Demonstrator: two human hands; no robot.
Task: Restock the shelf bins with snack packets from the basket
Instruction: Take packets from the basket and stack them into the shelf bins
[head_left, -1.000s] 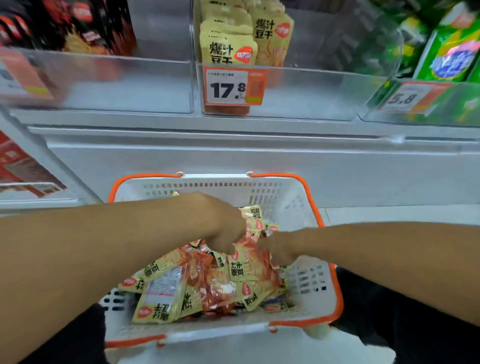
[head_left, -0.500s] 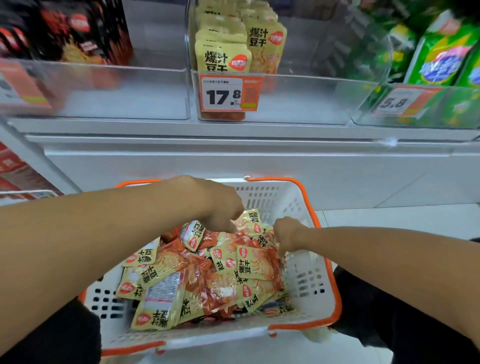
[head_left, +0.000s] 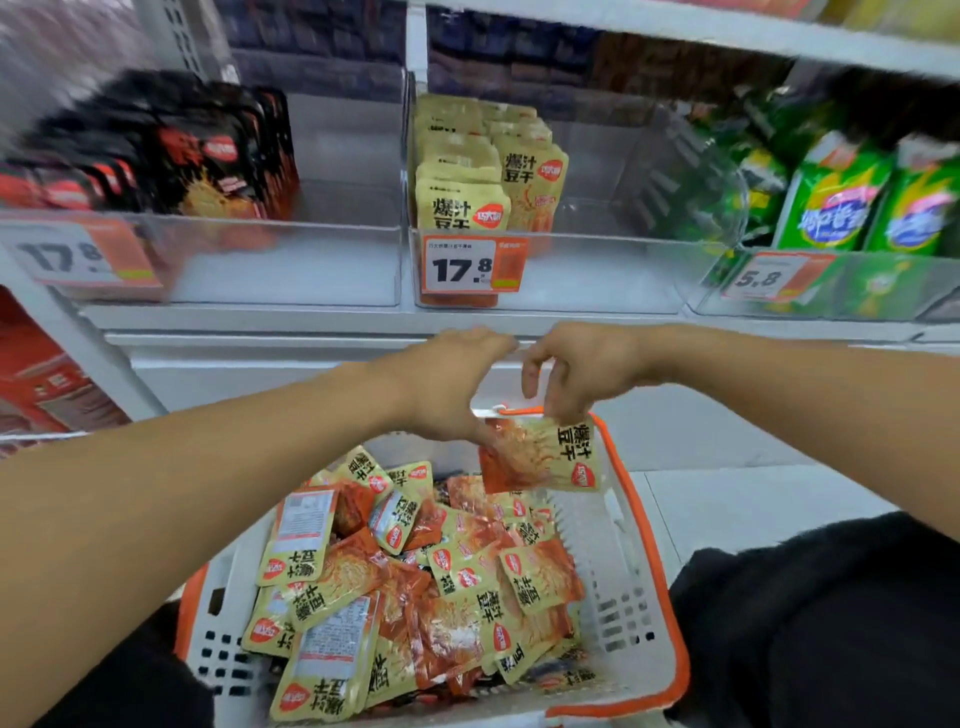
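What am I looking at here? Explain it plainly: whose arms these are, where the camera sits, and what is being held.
There is no machine. A person wears a camera on the head, so you see their own two arms from above. Below them sits a white basket with an orange rim, full of yellow and orange snack packets. The right hand pinches one lifted packet above the basket; the left hand touches the same packet from the other side. Ahead is a shelf with clear bins. The middle bin, tagged 17.8, holds matching yellow packets. Black packs fill the bin to its left, green bags the one to its right.
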